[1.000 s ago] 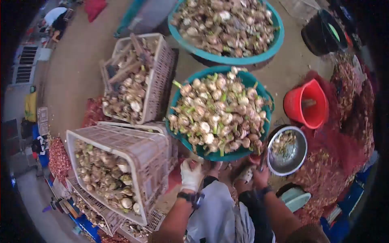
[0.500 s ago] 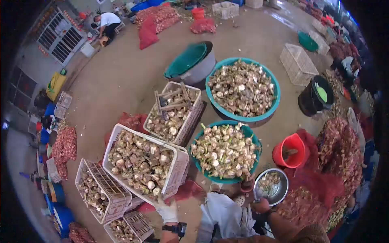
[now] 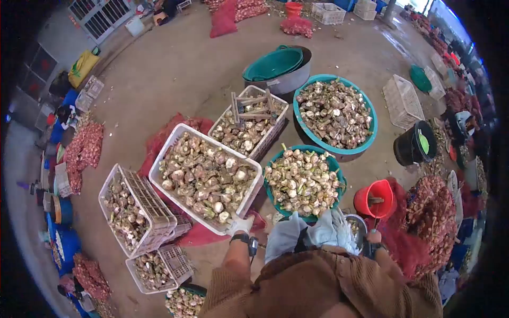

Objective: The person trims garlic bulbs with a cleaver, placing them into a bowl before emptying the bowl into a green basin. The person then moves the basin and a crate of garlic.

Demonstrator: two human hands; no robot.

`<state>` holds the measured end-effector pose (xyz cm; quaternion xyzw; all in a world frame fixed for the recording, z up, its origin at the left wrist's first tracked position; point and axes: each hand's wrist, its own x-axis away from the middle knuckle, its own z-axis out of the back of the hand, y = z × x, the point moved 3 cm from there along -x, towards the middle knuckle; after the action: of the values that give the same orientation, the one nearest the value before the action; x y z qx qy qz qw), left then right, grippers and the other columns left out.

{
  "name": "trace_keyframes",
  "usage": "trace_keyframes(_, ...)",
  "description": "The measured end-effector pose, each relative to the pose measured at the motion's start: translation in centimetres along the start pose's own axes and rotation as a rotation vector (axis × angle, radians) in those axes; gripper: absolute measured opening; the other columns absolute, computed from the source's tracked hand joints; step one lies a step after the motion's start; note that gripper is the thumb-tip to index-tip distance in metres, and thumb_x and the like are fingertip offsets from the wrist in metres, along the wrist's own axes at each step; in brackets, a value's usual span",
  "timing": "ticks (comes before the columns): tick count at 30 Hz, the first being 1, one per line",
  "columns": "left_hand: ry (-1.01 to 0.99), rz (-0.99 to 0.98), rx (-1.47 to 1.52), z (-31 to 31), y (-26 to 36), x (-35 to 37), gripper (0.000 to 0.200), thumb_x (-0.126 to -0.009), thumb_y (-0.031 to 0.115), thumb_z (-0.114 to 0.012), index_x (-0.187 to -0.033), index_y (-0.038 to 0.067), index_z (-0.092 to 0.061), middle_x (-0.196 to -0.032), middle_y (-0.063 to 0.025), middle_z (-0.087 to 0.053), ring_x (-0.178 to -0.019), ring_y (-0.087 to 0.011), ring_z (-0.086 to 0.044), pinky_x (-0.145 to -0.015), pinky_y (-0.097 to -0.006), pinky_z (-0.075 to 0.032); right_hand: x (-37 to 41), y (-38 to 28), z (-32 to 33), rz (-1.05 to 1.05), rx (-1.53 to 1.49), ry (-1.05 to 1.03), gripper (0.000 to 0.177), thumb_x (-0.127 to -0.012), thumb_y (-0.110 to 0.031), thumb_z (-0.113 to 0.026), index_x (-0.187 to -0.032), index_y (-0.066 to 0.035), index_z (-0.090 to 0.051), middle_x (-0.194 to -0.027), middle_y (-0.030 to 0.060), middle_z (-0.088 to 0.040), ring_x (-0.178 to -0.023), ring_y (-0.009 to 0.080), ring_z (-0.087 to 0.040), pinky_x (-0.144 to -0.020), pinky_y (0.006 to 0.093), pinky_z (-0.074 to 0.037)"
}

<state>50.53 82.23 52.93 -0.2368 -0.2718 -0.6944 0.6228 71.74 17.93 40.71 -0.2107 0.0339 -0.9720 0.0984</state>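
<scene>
My left hand (image 3: pixel 239 224), in a white glove, has its fingers curled over the near corner of a white plastic crate (image 3: pixel 247 197) heaped with garlic bulbs (image 3: pixel 208 172). My right hand (image 3: pixel 374 236) is closed on a thin, dark-handled tool that looks like a knife (image 3: pixel 377 223); its shape is only partly visible. Close to that hand stands a metal bowl (image 3: pixel 361 225), mostly hidden behind my knee, with scraps in it. Just ahead of my knees is a green tub (image 3: pixel 339 177) of cleaner, trimmed garlic.
A red bucket (image 3: pixel 362 200) with a wooden piece inside stands right, beside red mesh sacks (image 3: pixel 432 212). Further crates of garlic (image 3: pixel 159 233) are at left. Beyond stand a wide teal tub (image 3: pixel 374 127) of garlic, a nested grey tub (image 3: pixel 305 63) and a black bucket (image 3: pixel 408 151).
The view has shifted, showing more of my torso and knees. The metal bowl is now largely covered. My right hand sits farther right; my left stays at the crate's corner.
</scene>
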Motion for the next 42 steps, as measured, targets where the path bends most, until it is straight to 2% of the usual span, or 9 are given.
trace_keyframes(7, -0.318, -0.135, -0.001, 0.8, -0.3, -0.3, 0.127, -0.06, 0.061, -0.072, -0.145, 0.015, 0.011, -0.146, -0.0313, -0.009, -0.137, -0.0432, -0.012, -0.109, -0.0537, -0.017, -4.9, -16.7, 10.5, -0.143, -0.357, 0.409, 0.01, -0.07, -0.015, -0.06, -0.077, -0.007, -0.062, -0.074, 0.0124, -0.062, -0.07, 0.0313, -0.061, -0.058, 0.0384, -0.047)
trace_keyframes(14, -0.382, -0.291, 0.344, 2.0, -0.4, 0.1, 0.133, -0.061, 0.058, -0.075, -0.142, 0.007, 0.017, -0.145, -0.0327, -0.013, -0.131, -0.0412, -0.03, -0.106, -0.0394, -0.03, -4.7, -30.1, 23.4, -0.122, -0.626, 0.418, 0.03, -0.073, -0.024, -0.066, -0.09, -0.001, -0.057, -0.082, 0.021, -0.062, -0.078, 0.0368, -0.061, -0.069, 0.0425, -0.048)
trace_keyframes(19, -0.036, -0.42, 0.42, 6.5, 2.4, -0.4, 0.048, -0.081, 0.031, -0.063, -0.111, -0.007, -0.058, -0.096, -0.0172, -0.065, -0.091, -0.0226, -0.06, -0.081, -0.035, -0.047, -4.9, -42.3, 31.6, 0.29, -0.637, 0.292, 0.043, -0.071, -0.022, -0.064, -0.108, -0.002, -0.057, -0.092, 0.0235, -0.061, -0.088, 0.0374, -0.06, -0.078, 0.0416, -0.047)
trace_keyframes(26, -0.293, -0.947, 1.184, 11.6, 13.6, 2.4, 0.042, -0.093, 0.034, -0.049, -0.12, 0.002, -0.049, -0.108, -0.009, -0.057, -0.094, -0.0195, -0.057, -0.077, -0.031, -0.049, -4.3, -62.6, 32.4, 0.989, -0.396, -0.234, 0.042, -0.07, -0.015, -0.065, -0.11, -0.003, -0.058, -0.095, 0.0205, -0.061, -0.091, 0.0374, -0.058, -0.08, 0.041, -0.047)
trace_keyframes(31, -0.215, -0.616, 1.654, 14.2, 13.8, 0.4, 0.049, -0.086, 0.018, -0.056, -0.128, -0.001, -0.041, -0.11, -0.0138, -0.056, -0.102, -0.0279, -0.055, -0.089, -0.0407, -0.045, -5.8, -70.2, 30.0, 1.297, -0.261, -0.352, 0.042, -0.069, -0.019, -0.067, -0.108, -0.003, -0.059, -0.096, 0.0195, -0.062, -0.091, 0.036, -0.059, -0.081, 0.0415, -0.047)
trace_keyframes(34, 0.354, -0.887, 0.888, 16.1, 14.1, 0.1, 0.043, -0.097, 0.026, -0.041, -0.133, 0.002, -0.034, -0.109, -0.0059, -0.054, -0.101, -0.0157, -0.051, -0.08, -0.0285, -0.048, -14.8, -73.1, 28.6, 1.11, -0.489, -0.53, 0.031, -0.074, -0.016, -0.062, -0.101, -0.002, -0.06, -0.09, 0.0178, -0.062, -0.087, 0.0341, -0.06, -0.077, 0.0429, -0.047)
trace_keyframes(36, -0.015, -0.125, 1.785, 19.7, 19.1, 2.1, 0.057, -0.091, 0.05, -0.04, -0.124, 0.004, -0.047, -0.11, -0.0107, -0.057, -0.102, -0.028, -0.055, -0.085, -0.0425, -0.046, -24.2, -74.1, 28.9, 1.24, -0.283, 0.149, 0.019, -0.071, -0.019, -0.06, -0.084, -0.007, -0.067, -0.078, 0.0179, -0.062, -0.076, 0.0332, -0.061, -0.068, 0.0441, -0.048)
trace_keyframes(38, -0.108, 0.082, 1.968, 18.6, 21.3, -2.5, 0.06, -0.092, 0.054, -0.034, -0.124, 0.004, -0.047, -0.11, -0.0123, -0.058, -0.102, -0.0276, -0.055, -0.08, -0.0429, -0.048, -36.1, -73.8, 27.9, 1.163, 0.093, 0.394, 0.012, -0.07, -0.019, -0.06, -0.069, -0.009, -0.067, -0.075, 0.0137, -0.063, -0.072, 0.0296, -0.061, -0.064, 0.0436, -0.049)
trace_keyframes(42, -0.112, -0.071, 1.92, 16.8, 27.7, -12.9, 0.047, -0.093, 0.046, -0.041, -0.112, 0.006, -0.055, -0.105, -0.0125, -0.06, -0.095, -0.0246, -0.056, -0.087, -0.0373, -0.046, -63.4, -70.9, 25.2, 0.958, 0.12, 0.52, 0.014, -0.067, -0.02, -0.061, -0.069, -0.008, -0.067, -0.067, 0.0087, -0.064, -0.068, 0.0282, -0.063, -0.059, 0.0421, -0.05)
